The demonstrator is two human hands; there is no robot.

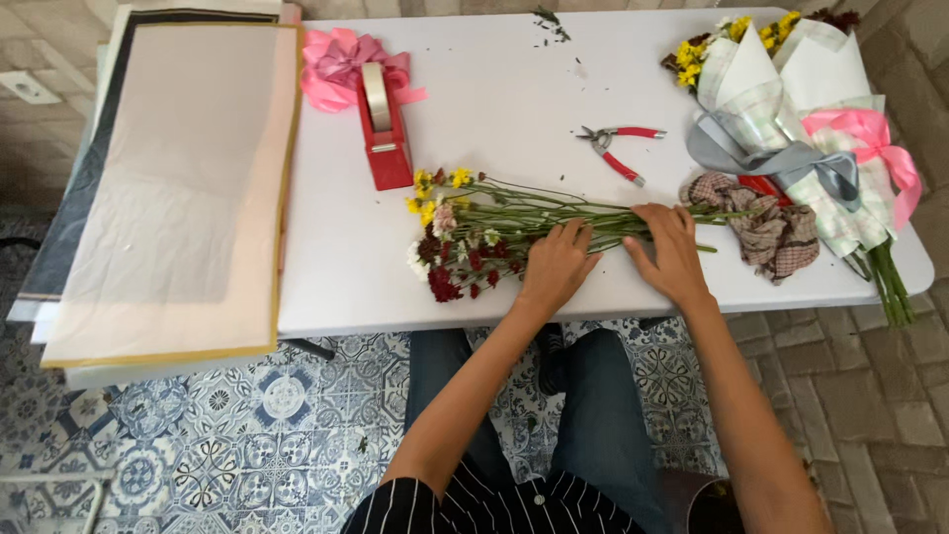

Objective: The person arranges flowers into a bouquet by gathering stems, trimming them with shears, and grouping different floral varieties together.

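Both hands, left [556, 265], right [670, 249], flat on flower bunch [474, 232].

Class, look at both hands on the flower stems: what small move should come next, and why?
Probably gather the stems into one tight bunch. Both hands, left and right, lie flat on them, the stems lie fanned out loosely on the table, and the heads spread apart.

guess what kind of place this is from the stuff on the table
Probably a florist's work table or a flower-arranging spot. Both hands, left hand and right hand, rest on loose cut flowers; a wrapped bouquet with ribbon lies at the right, with red-handled shears and stacked wrapping sheets nearby.
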